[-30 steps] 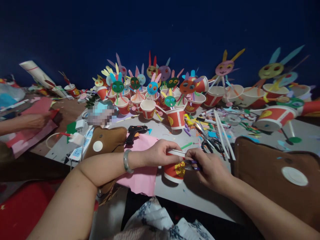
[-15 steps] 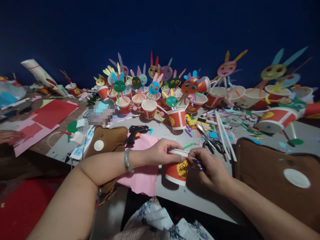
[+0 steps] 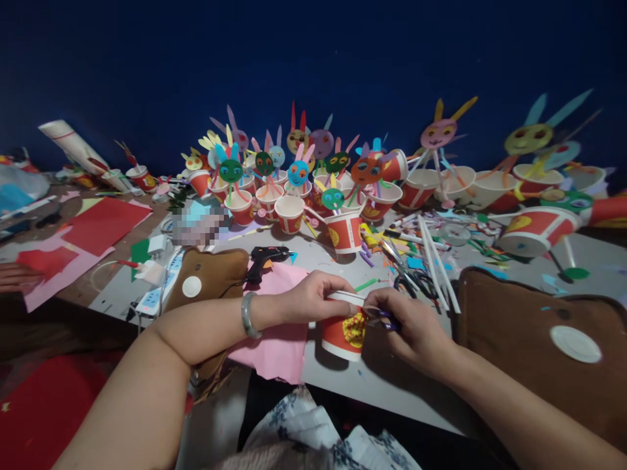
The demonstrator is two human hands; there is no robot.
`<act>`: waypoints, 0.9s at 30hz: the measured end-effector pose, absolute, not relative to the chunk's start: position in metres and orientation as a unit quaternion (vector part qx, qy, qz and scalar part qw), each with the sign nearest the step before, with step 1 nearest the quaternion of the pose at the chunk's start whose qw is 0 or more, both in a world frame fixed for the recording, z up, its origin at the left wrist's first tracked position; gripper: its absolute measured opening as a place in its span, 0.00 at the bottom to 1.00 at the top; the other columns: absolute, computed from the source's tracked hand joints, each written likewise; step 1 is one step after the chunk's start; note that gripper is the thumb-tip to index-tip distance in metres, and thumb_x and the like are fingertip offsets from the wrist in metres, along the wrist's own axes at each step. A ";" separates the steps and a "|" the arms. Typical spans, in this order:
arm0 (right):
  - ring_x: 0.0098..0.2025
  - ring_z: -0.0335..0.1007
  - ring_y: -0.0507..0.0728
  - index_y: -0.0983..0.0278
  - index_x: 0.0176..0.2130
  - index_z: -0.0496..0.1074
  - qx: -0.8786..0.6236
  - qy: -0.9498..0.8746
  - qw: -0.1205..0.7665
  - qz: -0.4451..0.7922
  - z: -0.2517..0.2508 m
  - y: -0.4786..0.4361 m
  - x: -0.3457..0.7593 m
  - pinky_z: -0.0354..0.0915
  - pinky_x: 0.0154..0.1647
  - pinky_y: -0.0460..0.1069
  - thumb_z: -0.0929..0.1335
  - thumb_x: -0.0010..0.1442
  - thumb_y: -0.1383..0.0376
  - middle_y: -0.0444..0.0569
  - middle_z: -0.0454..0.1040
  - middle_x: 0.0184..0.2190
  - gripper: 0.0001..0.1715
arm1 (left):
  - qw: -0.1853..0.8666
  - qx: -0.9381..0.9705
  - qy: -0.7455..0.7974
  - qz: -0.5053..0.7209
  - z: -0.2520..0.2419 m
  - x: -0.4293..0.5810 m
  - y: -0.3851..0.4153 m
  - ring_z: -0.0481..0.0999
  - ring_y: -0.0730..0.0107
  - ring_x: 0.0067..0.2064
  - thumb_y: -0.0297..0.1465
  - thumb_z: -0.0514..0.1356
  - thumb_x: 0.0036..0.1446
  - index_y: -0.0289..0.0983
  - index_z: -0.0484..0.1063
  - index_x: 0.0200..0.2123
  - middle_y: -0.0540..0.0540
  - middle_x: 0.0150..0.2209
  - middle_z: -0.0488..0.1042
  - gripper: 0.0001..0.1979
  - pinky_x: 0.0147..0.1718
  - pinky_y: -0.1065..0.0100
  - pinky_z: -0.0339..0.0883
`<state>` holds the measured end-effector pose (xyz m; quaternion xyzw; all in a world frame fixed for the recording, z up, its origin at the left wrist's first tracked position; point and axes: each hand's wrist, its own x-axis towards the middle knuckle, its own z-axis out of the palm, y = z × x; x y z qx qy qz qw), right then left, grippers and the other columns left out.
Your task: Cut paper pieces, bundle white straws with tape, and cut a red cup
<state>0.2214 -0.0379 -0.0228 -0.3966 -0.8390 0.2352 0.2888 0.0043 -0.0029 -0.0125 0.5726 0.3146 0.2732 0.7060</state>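
A red and white paper cup (image 3: 337,336) with a yellow printed patch stands upright before me. My left hand (image 3: 318,297) grips it by the rim, thumb on the near side and fingers over the far side. Close against the cup's right side, my right hand (image 3: 409,323) is closed around small purple-handled scissors (image 3: 388,321). Their metal blades point at the upper wall of the cup; the fingers partly hide them. Pink paper (image 3: 277,349) lies under my left forearm.
Behind stand several decorated cups (image 3: 289,212) with paper rabbit faces. A black glue gun (image 3: 264,261), larger scissors (image 3: 404,264) and white sticks (image 3: 435,264) lie nearer. Brown cushion-like bags (image 3: 519,333) flank me. At far left, another person's hand (image 3: 19,277) touches red paper.
The view has shifted slightly. My right hand has turned a little, showing more of the scissors beside the cup. My left hand keeps its grip on the rim.
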 end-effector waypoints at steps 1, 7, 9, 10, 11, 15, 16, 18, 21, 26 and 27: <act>0.24 0.67 0.52 0.60 0.36 0.65 -0.398 -0.838 0.289 0.235 -0.025 -0.038 0.222 0.62 0.25 0.45 0.62 0.49 0.72 0.43 0.72 0.25 0.13 | 0.709 0.568 0.314 0.275 -0.012 0.004 -0.003 0.70 0.75 0.29 0.37 0.72 0.44 0.31 0.75 0.30 0.48 0.28 0.75 0.16 0.30 0.74 0.65; 0.25 0.66 0.52 0.60 0.37 0.64 -0.396 -0.828 0.326 0.226 -0.027 -0.036 0.223 0.62 0.25 0.46 0.63 0.53 0.72 0.44 0.72 0.26 0.10 | 0.719 0.562 0.309 0.268 -0.010 0.003 -0.003 0.71 0.74 0.31 0.39 0.71 0.46 0.31 0.76 0.32 0.47 0.29 0.75 0.17 0.32 0.72 0.65; 0.25 0.68 0.52 0.60 0.37 0.65 -0.396 -0.822 0.347 0.217 -0.024 -0.036 0.222 0.63 0.27 0.46 0.63 0.56 0.72 0.44 0.73 0.27 0.09 | 0.725 0.554 0.309 0.268 -0.010 0.002 -0.003 0.72 0.74 0.31 0.40 0.71 0.46 0.31 0.76 0.33 0.47 0.30 0.75 0.18 0.33 0.71 0.66; 0.26 0.68 0.51 0.60 0.38 0.66 -0.392 -0.821 0.356 0.214 -0.023 -0.036 0.222 0.64 0.27 0.45 0.63 0.57 0.72 0.44 0.73 0.27 0.09 | 0.727 0.552 0.309 0.269 -0.009 0.002 -0.003 0.72 0.74 0.31 0.40 0.71 0.46 0.31 0.76 0.33 0.47 0.30 0.75 0.18 0.32 0.71 0.66; 0.26 0.70 0.51 0.61 0.38 0.67 -0.388 -0.821 0.362 0.212 -0.021 -0.037 0.221 0.64 0.27 0.45 0.63 0.58 0.72 0.44 0.74 0.28 0.09 | 0.726 0.551 0.311 0.269 -0.009 0.002 -0.003 0.71 0.74 0.30 0.40 0.71 0.46 0.31 0.75 0.33 0.47 0.29 0.75 0.18 0.32 0.71 0.65; 0.29 0.73 0.52 0.61 0.39 0.68 -0.373 -0.824 0.367 0.219 -0.016 -0.038 0.219 0.66 0.29 0.44 0.64 0.57 0.73 0.45 0.77 0.30 0.10 | 0.712 0.567 0.314 0.270 -0.006 0.003 -0.004 0.68 0.77 0.28 0.40 0.70 0.47 0.31 0.74 0.30 0.49 0.27 0.72 0.17 0.29 0.73 0.61; 0.29 0.73 0.52 0.61 0.39 0.68 -0.375 -0.825 0.361 0.222 -0.016 -0.038 0.219 0.66 0.29 0.45 0.63 0.57 0.74 0.45 0.77 0.30 0.11 | 0.710 0.571 0.313 0.270 -0.006 0.003 -0.004 0.68 0.77 0.28 0.39 0.70 0.47 0.31 0.74 0.30 0.49 0.27 0.72 0.17 0.29 0.73 0.61; 0.28 0.72 0.52 0.61 0.38 0.68 -0.373 -0.831 0.346 0.225 -0.017 -0.038 0.220 0.65 0.29 0.45 0.63 0.55 0.74 0.44 0.76 0.28 0.12 | 0.704 0.579 0.311 0.268 -0.006 0.003 -0.004 0.67 0.76 0.29 0.39 0.70 0.47 0.31 0.74 0.29 0.49 0.27 0.71 0.17 0.29 0.73 0.61; 0.26 0.69 0.52 0.60 0.38 0.66 -0.366 -0.840 0.333 0.221 -0.023 -0.037 0.222 0.63 0.26 0.45 0.62 0.52 0.74 0.43 0.74 0.26 0.13 | 0.692 0.591 0.316 0.268 -0.006 0.002 -0.004 0.66 0.77 0.29 0.40 0.70 0.47 0.31 0.73 0.29 0.49 0.26 0.70 0.17 0.29 0.73 0.61; 0.23 0.65 0.51 0.60 0.37 0.63 -0.391 -0.823 0.353 0.214 -0.026 -0.037 0.223 0.61 0.25 0.46 0.63 0.54 0.72 0.43 0.71 0.25 0.10 | 0.704 0.573 0.322 0.269 -0.002 0.002 -0.004 0.69 0.75 0.30 0.41 0.71 0.46 0.31 0.75 0.30 0.48 0.28 0.73 0.18 0.31 0.72 0.64; 0.23 0.65 0.52 0.60 0.36 0.63 -0.403 -0.813 0.366 0.209 -0.024 -0.038 0.222 0.61 0.25 0.46 0.63 0.55 0.72 0.43 0.71 0.25 0.08 | 0.710 0.562 0.324 0.275 -0.001 0.003 -0.005 0.70 0.74 0.30 0.41 0.71 0.45 0.31 0.75 0.30 0.47 0.28 0.74 0.19 0.32 0.72 0.64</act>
